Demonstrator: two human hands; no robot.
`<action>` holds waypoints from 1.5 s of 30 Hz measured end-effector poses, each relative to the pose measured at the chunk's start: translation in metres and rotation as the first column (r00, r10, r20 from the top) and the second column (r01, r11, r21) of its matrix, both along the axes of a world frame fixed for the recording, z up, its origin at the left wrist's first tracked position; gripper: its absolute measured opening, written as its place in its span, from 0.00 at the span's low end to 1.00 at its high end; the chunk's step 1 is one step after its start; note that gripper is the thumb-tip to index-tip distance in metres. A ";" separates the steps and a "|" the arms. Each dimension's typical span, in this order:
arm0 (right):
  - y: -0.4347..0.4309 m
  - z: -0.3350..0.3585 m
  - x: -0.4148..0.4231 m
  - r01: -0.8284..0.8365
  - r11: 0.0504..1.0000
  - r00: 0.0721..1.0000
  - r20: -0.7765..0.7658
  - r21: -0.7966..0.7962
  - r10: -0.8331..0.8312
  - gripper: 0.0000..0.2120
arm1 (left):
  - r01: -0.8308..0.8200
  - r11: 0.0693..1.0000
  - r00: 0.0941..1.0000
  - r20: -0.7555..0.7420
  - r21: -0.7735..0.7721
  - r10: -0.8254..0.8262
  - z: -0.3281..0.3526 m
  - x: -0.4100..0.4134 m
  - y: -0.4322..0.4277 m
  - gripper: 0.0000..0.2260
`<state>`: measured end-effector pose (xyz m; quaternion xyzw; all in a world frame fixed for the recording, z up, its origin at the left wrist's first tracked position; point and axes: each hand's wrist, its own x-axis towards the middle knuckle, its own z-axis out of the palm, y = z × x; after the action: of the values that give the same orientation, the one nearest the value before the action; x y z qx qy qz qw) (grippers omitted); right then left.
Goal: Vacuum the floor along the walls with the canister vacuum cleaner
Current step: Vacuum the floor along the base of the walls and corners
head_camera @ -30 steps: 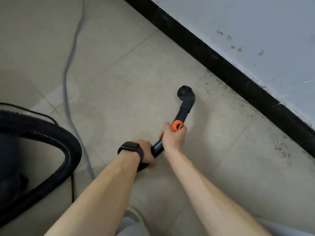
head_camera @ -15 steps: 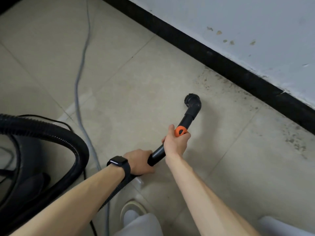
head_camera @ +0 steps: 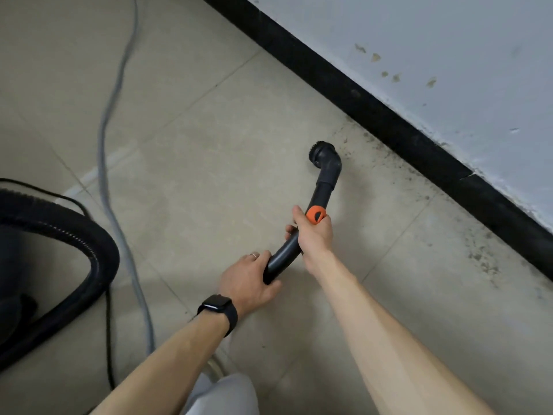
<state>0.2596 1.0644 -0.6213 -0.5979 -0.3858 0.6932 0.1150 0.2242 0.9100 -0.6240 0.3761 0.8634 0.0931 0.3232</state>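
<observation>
We see the right hand [head_camera: 314, 236] clenched round the black curved plastic vacuum wand [head_camera: 281, 262], just below its orange plastic slider collar [head_camera: 316, 214], with the thumb stretched up beside the collar. The left hand [head_camera: 247, 281] grasps the same wand at its lower end, fingers wrapped over the tube. It wears a thin silver ring [head_camera: 253, 255] on one finger and a black smartwatch [head_camera: 217, 307] on the wrist.

Beyond the collar the wand runs up to a black angled elbow ending in a small round black brush nozzle [head_camera: 320, 149]. The nozzle sits low over the beige tiled floor [head_camera: 209, 115], near the black skirting board [head_camera: 389, 121] but apart from it. We cannot tell whether the bristles touch the tile. Dark specks of dirt [head_camera: 481, 260] lie scattered on the tiles along the foot of the skirting, which runs below a pale grey painted wall [head_camera: 449, 55] with a few chipped spots.

At the left edge a thick black ribbed vacuum hose [head_camera: 89, 235] loops round the dark canister body [head_camera: 12, 265], only part of which shows. A grey cable [head_camera: 104, 130] snakes across the floor past the hose, and a thin black cord [head_camera: 108, 324] lies beside it. A pale trouser leg [head_camera: 223, 395] shows at the bottom edge, between the forearms.
</observation>
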 end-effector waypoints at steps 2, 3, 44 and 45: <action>0.000 0.001 0.004 0.002 1.000 0.999 -0.038 -0.014 -0.003 0.16 | -0.027 1.000 1.000 0.014 0.013 0.027 -0.004 0.000 0.003 0.12; 0.000 0.002 0.007 0.000 1.000 0.998 -0.060 -0.031 -0.002 0.15 | -0.042 0.999 0.999 0.025 0.013 0.042 -0.005 -0.001 0.004 0.12; -0.057 0.002 -0.011 0.122 0.992 0.992 -0.018 0.039 -0.121 0.10 | 0.029 0.999 0.999 -0.046 0.031 -0.028 0.004 -0.012 -0.028 0.17; -0.053 0.003 -0.013 0.113 0.992 0.994 -0.021 0.051 -0.112 0.10 | 0.034 0.998 0.998 -0.057 0.046 -0.032 0.004 -0.013 -0.024 0.18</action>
<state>0.2470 1.0113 -0.6180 -0.6092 -0.3684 0.6806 0.1728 0.2116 0.8861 -0.6205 0.4003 0.8634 0.0974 0.2911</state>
